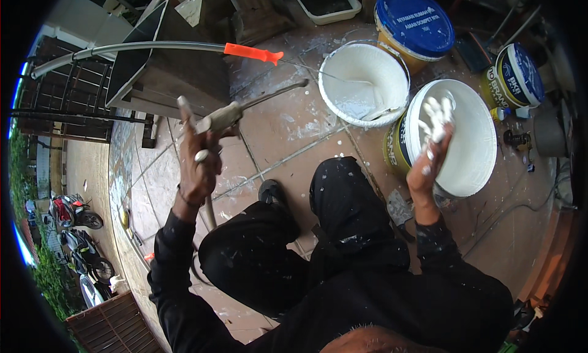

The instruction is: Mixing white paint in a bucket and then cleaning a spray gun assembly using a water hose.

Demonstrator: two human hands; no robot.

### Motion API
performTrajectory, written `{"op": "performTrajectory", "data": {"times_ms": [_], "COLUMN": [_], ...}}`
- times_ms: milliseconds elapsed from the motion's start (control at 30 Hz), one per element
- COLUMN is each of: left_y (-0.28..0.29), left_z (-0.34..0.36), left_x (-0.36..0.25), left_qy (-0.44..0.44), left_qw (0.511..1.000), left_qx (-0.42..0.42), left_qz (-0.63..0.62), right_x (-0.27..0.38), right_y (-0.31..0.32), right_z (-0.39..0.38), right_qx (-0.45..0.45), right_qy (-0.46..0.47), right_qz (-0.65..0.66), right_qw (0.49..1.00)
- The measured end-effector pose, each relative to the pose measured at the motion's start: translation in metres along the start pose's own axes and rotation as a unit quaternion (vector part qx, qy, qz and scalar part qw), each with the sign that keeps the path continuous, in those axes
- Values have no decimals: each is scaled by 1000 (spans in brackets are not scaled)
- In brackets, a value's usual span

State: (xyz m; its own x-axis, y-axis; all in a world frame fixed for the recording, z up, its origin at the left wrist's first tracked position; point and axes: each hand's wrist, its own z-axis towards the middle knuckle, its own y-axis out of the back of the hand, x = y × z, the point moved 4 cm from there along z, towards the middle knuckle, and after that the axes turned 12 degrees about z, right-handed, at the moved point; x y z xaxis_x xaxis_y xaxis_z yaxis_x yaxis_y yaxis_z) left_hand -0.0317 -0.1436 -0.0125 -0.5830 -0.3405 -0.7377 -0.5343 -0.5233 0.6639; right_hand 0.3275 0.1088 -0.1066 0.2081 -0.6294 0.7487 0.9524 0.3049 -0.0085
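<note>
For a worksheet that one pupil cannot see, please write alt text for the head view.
A person's right hand, its fingers coated white, is at an open bucket, while the left hand holds a wand-like tool. Nearby on spattered floor tiles stand a white pail and a blue-lidded bucket.

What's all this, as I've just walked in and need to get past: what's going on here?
A person with bent knees is working among buckets on a tiled floor. Their left hand holds a wand-like tool with a thin rod. Their right hand, its fingers coated white, is spread over the mouth of a large white-lined bucket. Beside it stands a smaller white bucket, and behind that a blue-lidded bucket.
</note>
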Motion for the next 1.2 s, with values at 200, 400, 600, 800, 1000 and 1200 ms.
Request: {"op": "performTrajectory", "data": {"times_ms": [200, 400, 600, 800, 1000, 1200], "left_y": [-78, -147, -165, -174, -181, -194], "left_z": [83, 97, 93, 88, 90, 97], "left_x": [-50, -21, -9, -14, -27, -22], "left_qy": [-153, -62, -93, -96, -184, -223], "left_qw": [981, 987, 978, 972, 967, 959], "left_qx": [109, 151, 189, 207, 172, 170], "left_qz": [48, 11, 0, 63, 49, 39], "right_x": [-174, -277, -320, -321, -318, -313], "right_y": [-125, -136, -139, -132, -130, -126], "right_z": [39, -4, -20, -22, -30, -28], "right_qx": [-245, -322, -294, -302, -351, -390], "right_qy": [-527, -648, -609, -610, -608, -582], "right_qz": [193, 365, 439, 371, 360, 384], "right_qw": [791, 586, 591, 632, 615, 602]}}
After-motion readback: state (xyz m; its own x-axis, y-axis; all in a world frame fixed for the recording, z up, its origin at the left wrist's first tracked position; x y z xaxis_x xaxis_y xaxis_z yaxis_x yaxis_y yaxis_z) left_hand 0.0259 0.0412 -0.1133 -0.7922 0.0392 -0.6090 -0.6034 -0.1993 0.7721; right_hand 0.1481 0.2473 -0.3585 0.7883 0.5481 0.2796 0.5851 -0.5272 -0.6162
